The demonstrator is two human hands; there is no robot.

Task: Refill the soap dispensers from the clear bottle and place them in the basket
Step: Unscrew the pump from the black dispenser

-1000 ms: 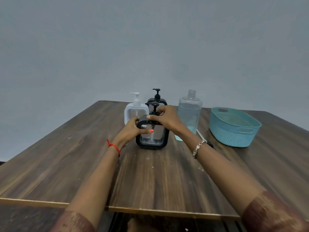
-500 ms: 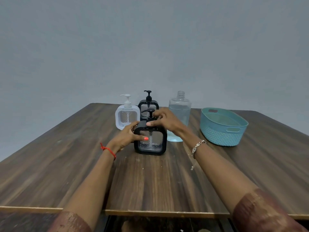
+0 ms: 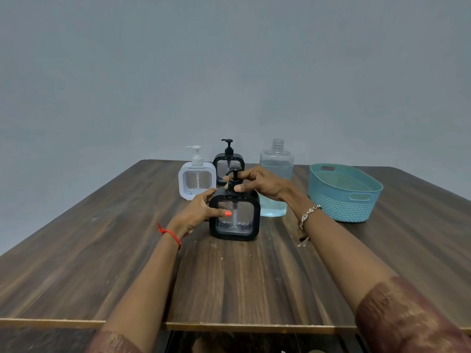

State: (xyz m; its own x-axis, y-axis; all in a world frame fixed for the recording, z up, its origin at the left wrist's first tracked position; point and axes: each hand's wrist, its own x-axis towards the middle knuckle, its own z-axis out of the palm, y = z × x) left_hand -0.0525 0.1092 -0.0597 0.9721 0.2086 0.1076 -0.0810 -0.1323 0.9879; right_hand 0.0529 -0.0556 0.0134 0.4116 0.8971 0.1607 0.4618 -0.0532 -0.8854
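Mid-frame, far from the worktop's [image 3: 229,289] near edge, left hand [image 3: 201,210] grips the black dispenser [image 3: 234,221], right hand [image 3: 262,184] pinches its pump [image 3: 234,183].

On the table [image 3: 229,281], I see three dispensers left of a bottle and a basket.
The front dispenser [image 3: 234,220] stands nearest me; my left hand [image 3: 201,212] grips its left side and my right hand [image 3: 260,183] pinches its top. Just behind it stands the back dispenser [image 3: 228,161], with the side dispenser [image 3: 196,180] to that one's left. The bottle [image 3: 276,164] is behind and right of the front dispenser, and the basket [image 3: 346,189] is further right.
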